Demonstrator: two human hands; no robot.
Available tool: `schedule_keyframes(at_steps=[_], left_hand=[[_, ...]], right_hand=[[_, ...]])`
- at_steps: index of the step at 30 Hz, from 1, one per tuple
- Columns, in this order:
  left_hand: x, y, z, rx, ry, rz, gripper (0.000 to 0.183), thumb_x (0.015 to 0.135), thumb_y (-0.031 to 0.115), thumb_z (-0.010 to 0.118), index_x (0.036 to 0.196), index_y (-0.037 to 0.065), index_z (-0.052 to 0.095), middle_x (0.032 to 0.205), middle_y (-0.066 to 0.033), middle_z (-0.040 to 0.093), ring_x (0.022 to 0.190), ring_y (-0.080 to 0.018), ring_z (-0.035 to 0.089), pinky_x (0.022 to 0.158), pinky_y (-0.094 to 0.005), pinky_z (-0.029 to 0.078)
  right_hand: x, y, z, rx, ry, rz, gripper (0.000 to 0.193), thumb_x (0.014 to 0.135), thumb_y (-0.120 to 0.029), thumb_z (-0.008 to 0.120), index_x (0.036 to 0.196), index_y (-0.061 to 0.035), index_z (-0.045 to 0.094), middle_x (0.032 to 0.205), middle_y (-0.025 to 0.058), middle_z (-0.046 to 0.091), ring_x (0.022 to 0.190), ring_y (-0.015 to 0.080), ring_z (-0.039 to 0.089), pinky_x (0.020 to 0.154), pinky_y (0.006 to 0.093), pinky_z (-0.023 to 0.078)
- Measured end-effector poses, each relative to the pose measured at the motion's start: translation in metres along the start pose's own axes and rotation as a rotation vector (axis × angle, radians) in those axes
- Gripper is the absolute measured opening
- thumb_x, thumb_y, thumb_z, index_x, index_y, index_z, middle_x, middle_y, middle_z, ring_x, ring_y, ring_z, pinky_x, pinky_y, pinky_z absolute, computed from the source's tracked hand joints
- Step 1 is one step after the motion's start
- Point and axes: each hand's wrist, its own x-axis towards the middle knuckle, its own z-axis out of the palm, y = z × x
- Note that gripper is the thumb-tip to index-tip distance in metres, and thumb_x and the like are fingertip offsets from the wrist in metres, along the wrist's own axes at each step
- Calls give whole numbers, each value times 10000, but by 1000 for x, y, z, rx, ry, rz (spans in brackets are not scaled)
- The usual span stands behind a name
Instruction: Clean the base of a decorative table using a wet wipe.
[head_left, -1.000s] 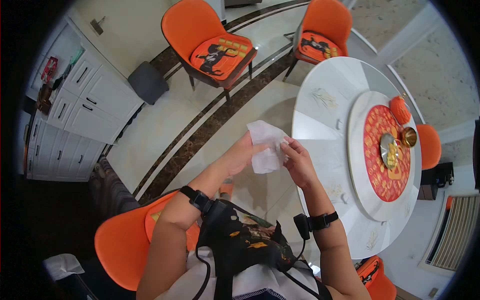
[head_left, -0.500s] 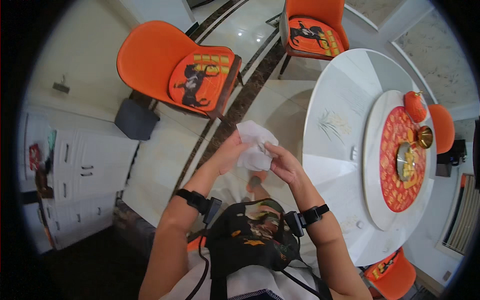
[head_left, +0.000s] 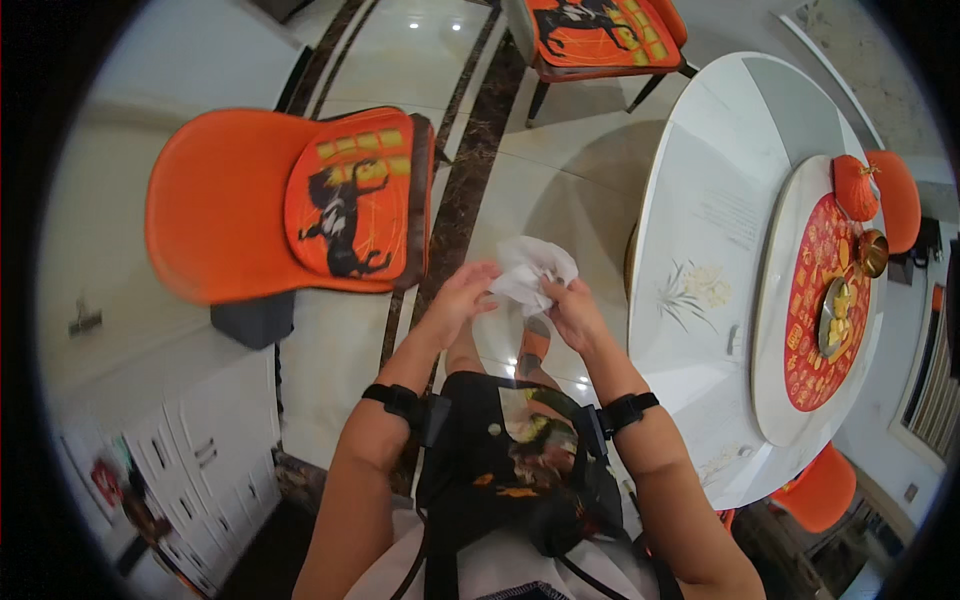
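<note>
A crumpled, thin white tissue (head_left: 535, 268) hangs in front of my body, above the tiled floor. My right hand (head_left: 576, 312) pinches its lower right edge between thumb and fingers. At the tissue's left edge is my left hand (head_left: 460, 302), its thumb and fingers apart; the fingertips are close to the tissue, and whether they touch it I cannot tell. A black strap with a small device sits on each of my forearms.
Right of me stands a round white table (head_left: 690, 340) with a turntable (head_left: 768, 350) carrying a metal dish (head_left: 828, 335), a gold bowl (head_left: 873, 254) and a red-orange ornament (head_left: 856, 188). An orange chair (head_left: 225, 205) stands at left, another chair (head_left: 600, 35) ahead. White cabinets (head_left: 215, 430) line the left.
My left fingers have spread and drawn back from the tissue, while my right hand keeps its pinch. The view has shifted, so the left chair looks nearer and lower.
</note>
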Motion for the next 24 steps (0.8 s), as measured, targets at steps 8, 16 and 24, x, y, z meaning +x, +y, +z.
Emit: schedule_keyframes(at_steps=[8, 16, 24], left_hand=[[189, -53, -57, 222, -70, -293, 333, 892, 127, 451, 1218, 60, 434, 1185, -73, 494, 1051, -179, 507, 860, -307, 422], [338, -149, -76, 119, -5, -186, 319, 902, 127, 428, 1213, 60, 446, 1204, -79, 487, 1081, -190, 494, 891, -317, 408], [416, -286, -81, 144, -112, -265, 294, 899, 135, 426, 1181, 61, 467, 1154, -63, 524, 1055, -170, 504, 887, -303, 401]], right_hand=[[125, 78, -92, 234, 483, -48, 320, 864, -28, 496, 1177, -36, 429, 1074, 97, 533, 947, 241, 550, 767, 403, 471], [256, 163, -219, 286, 857, -189, 408, 854, -7, 488, 1233, -83, 359, 1174, 89, 468, 1059, 251, 500, 908, 404, 436], [281, 223, -413, 166, 1058, -326, 456, 835, 9, 495, 1263, -59, 356, 1232, 107, 441, 1087, 252, 479, 898, 371, 443]])
